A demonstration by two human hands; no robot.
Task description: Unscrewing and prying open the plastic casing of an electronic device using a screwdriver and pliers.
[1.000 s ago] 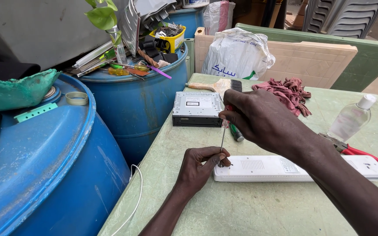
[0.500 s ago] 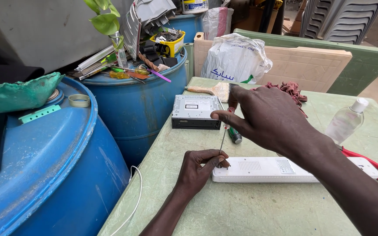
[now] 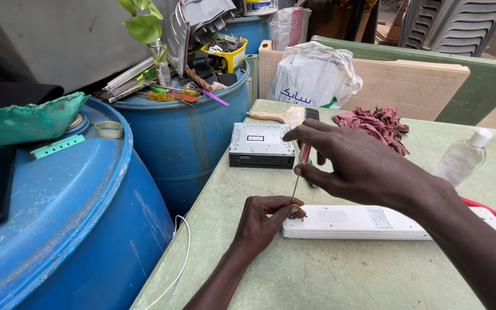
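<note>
The right hand (image 3: pixel 357 163) has its grip closed on a screwdriver (image 3: pixel 301 169), tip down on the white casing (image 3: pixel 374 223) lying on the desk (image 3: pixel 328 275). Just below, the left hand (image 3: pixel 262 221) pinches that casing's end.

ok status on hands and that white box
Right hand grips thin red-handled screwdriver, upright, tip at left end of long white plastic unit. Left hand steadies that end. Nothing blocking.
</note>
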